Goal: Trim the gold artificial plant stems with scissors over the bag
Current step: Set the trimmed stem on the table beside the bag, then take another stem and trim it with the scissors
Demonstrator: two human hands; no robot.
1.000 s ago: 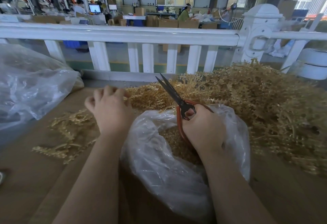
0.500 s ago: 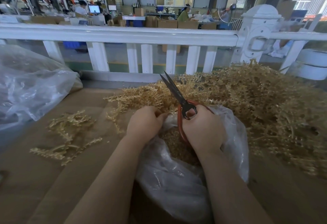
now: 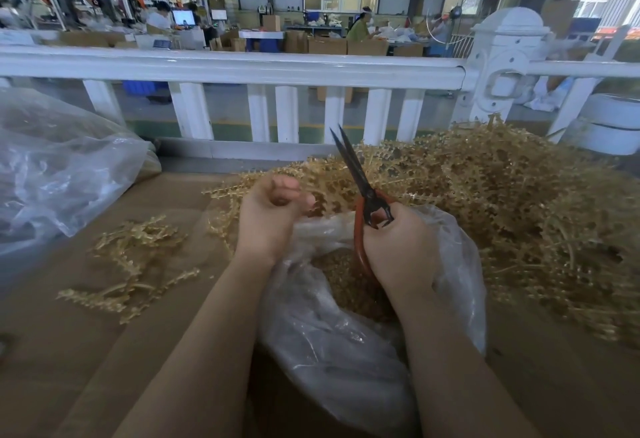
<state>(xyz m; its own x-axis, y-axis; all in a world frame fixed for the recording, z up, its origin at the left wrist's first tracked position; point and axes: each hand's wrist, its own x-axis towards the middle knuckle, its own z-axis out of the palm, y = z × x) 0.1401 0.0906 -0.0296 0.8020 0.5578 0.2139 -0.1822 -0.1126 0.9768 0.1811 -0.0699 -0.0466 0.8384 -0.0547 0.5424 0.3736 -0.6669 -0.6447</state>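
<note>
Both hands work over the clear bag (image 3: 346,351) near the centre: the left hand (image 3: 268,219) is curled round a gold stem (image 3: 322,207), though the grip is partly hidden, and the right hand (image 3: 398,250) grips the red-handled scissors (image 3: 360,192), blades nearly together, pointing far. A big pile of gold stems (image 3: 502,202) fills the right; trimmed pieces (image 3: 131,264) lie left on the brown table (image 3: 86,351).
</note>
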